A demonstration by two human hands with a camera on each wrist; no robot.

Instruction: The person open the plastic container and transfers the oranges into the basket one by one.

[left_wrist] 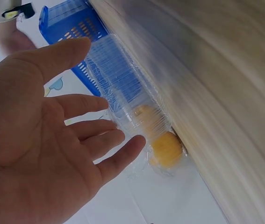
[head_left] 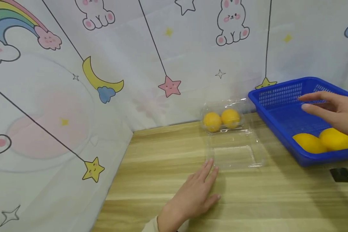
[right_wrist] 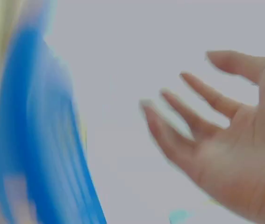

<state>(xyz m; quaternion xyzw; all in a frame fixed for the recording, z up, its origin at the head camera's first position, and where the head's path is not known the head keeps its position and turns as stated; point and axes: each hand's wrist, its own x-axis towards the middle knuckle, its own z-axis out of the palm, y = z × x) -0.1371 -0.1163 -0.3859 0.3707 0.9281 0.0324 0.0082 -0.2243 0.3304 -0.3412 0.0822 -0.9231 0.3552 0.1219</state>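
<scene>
A clear plastic clamshell box (head_left: 235,149) lies unfolded on the table, with two round orange-yellow fruits (head_left: 212,121) in its far half against the backdrop. My left hand (head_left: 192,191) is beside the near left corner of the box, fingers extended and holding nothing. In the left wrist view, its fingers overlap the box wall (left_wrist: 118,79). Over the right side of a blue plastic basket (head_left: 281,135) hovers my right hand (head_left: 336,111), fingers apart and holding nothing. Two yellow fruits (head_left: 310,143) sit in the basket's near end, one partly covered by that hand.
The wood-grain table (head_left: 150,174) meets a white cloth backdrop (head_left: 191,64) printed with rabbits, stars and a rainbow. Just in front of the basket, at the right edge, there is a black strap-like item (head_left: 340,175) with a yellow label.
</scene>
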